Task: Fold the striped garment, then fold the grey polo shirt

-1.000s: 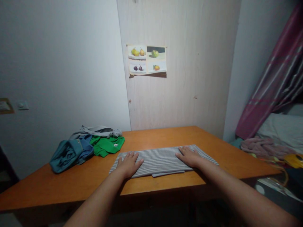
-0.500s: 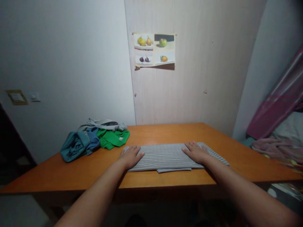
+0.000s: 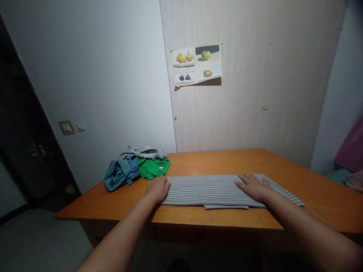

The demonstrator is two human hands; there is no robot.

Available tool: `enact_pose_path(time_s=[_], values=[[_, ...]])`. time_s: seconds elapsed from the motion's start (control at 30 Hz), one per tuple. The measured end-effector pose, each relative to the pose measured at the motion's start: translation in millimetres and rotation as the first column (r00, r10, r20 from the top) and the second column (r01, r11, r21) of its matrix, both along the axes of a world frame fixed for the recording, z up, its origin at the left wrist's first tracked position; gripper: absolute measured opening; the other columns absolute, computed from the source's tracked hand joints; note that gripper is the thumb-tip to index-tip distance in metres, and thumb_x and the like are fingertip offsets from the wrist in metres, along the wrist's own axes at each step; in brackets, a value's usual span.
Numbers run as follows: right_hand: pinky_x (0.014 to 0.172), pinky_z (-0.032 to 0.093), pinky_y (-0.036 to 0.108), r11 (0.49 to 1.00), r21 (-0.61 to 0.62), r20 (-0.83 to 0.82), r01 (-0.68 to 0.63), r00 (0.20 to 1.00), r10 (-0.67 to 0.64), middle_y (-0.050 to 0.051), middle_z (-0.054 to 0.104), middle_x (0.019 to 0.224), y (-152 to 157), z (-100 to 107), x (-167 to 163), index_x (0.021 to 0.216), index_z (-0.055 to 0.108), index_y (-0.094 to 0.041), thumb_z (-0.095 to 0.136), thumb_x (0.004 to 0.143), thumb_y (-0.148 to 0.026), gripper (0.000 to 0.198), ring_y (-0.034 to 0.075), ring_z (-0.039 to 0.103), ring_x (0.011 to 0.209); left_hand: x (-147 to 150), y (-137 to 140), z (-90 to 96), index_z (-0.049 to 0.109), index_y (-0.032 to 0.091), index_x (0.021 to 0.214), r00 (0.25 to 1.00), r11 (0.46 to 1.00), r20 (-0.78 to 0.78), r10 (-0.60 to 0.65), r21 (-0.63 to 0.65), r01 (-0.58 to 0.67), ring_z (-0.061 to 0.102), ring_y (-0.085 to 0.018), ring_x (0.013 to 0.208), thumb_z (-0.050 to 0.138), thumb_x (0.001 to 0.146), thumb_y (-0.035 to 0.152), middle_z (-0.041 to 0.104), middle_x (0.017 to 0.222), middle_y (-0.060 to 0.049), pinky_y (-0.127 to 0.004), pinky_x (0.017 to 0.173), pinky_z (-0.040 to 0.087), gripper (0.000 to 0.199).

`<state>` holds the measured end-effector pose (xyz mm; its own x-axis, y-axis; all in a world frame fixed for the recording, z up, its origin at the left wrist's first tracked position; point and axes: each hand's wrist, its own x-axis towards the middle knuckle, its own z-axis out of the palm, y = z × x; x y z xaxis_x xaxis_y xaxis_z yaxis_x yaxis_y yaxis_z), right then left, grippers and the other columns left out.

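Left hand [image 3: 157, 189] at nine o'clock, right hand [image 3: 254, 187] at three, flat on striped cloth [image 3: 202, 190], grasping nothing; uneven push might rumple it.

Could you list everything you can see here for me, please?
Striped cloth: 1, grey and white, front of table
Green cloth: 1, green, table's left side
Bluish cloth: count unclear, teal and blue, left of green cloth
Grey cloth: 1, light grey, behind green cloth
Table: 1, orange-brown, centre
Fruit sheet: 1, multicoloured, on panel
Panel: 1, pale, behind table
Wall: 1, whitish, left of panel
Switch: 1, white, on wall
Frame: 1, tan, beside switch
Pink fabric: 1, pink, right edge
Floor: 1, grey, lower left
Left hand: 1, bare, striped cloth's left end
Right hand: 1, bare, flat on striped cloth
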<state>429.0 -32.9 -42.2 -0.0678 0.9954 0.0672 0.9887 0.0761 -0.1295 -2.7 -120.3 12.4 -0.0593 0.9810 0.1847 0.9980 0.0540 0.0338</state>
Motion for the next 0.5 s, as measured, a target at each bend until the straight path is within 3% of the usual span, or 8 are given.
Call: enact_pose_path(time_s=[0.17,0.3,0.4,0.5], values=[[0.117,0.011,0.066,1.000,-0.011,-0.008,0.002,1.000,-0.002,0.009,0.024,0.166,-1.5,2.5,-2.4,0.157,0.034,-0.025,0.019,0.094,-0.070,0.079,0.035,0.014,0.153,27.0,7.6,-8.4,0.050,0.025,0.142,0.996,0.995,0.002,-0.094,0.014,0.094,0.033,-0.027,0.148,0.023,0.101,0.051,0.042,0.158,-0.010,-0.053,0.118,0.026,0.056],[0.118,0.010,0.066,1.000,-0.029,-0.013,0.005,1.000,-0.005,0.008,0.023,0.166,-3.0,5.0,-4.1,0.158,0.033,-0.024,0.020,0.094,-0.071,0.080,0.032,0.014,0.154,35.3,16.5,-13.0,0.037,0.025,0.154,0.993,0.985,0.042,-0.107,-0.135,0.112,0.026,-0.032,0.151,0.021,0.096,0.067,0.030,0.164,-0.011,-0.061,0.117,0.024,0.073],[0.118,0.009,0.066,0.999,-0.037,-0.020,0.010,1.000,-0.010,0.007,0.022,0.167,-4.7,7.4,-5.3,0.158,0.032,-0.025,0.019,0.094,-0.071,0.079,0.032,0.013,0.154,38.7,21.7,-8.4,0.043,0.022,0.150,0.997,0.985,0.023,-0.079,-0.151,0.082,0.031,-0.038,0.148,0.023,0.095,0.068,0.035,0.162,-0.015,-0.068,0.114,0.024,0.074],[0.118,0.008,0.066,0.999,-0.043,-0.026,0.006,1.000,-0.007,0.009,0.023,0.166,-7.0,10.3,-6.8,0.158,0.033,-0.024,0.019,0.095,-0.070,0.079,0.032,0.012,0.154,56.4,25.1,-1.4,0.052,0.021,0.141,0.991,0.985,-0.001,-0.135,-0.106,0.134,0.036,-0.037,0.145,0.023,0.098,0.061,0.043,0.156,-0.017,-0.067,0.114,0.024,0.065]])
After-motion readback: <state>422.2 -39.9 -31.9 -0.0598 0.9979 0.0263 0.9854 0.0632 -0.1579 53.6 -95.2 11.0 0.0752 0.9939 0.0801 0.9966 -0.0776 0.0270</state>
